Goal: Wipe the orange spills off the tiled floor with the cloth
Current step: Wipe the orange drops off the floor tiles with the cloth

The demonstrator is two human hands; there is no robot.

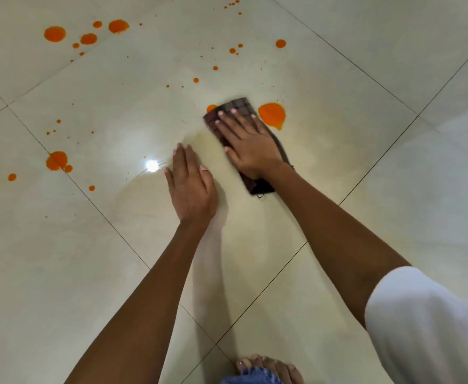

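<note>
Orange liquid [272, 115] pooled just right of the cloth [237, 106], with a smaller blot [211, 108] touching its left edge. Your right hand [248, 142] pressed flat on the cloth, fingers straight; your left hand [190, 184] rested open on the tiled floor [338, 189] beside the cloth. You needed firm, even pressure, sweeping inward so the liquid gathered rather than smeared.

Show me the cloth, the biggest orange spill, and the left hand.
cloth [238, 104], head view, far end beyond the fingertips.
biggest orange spill [272, 115], head view, its middle.
left hand [191, 187], head view, back of hand.
</note>
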